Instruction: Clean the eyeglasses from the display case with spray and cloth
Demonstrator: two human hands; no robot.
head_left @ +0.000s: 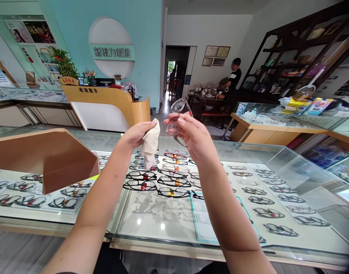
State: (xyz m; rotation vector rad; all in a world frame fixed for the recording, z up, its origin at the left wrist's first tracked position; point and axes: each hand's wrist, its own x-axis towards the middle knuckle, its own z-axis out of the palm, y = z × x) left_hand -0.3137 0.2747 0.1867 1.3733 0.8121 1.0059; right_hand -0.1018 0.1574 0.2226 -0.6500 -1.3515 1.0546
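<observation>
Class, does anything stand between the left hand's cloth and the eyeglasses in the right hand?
No separate object visibly does: an open gap lies between the cloth in the left hand and the eyeglasses. Only fingers of the right hand show around the lower lens.

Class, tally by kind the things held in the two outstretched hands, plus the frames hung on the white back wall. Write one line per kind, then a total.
Pale cloth, in the left hand: 1
Pair of glasses, in the right hand: 1
Wall frames: 4
Total: 6
</observation>
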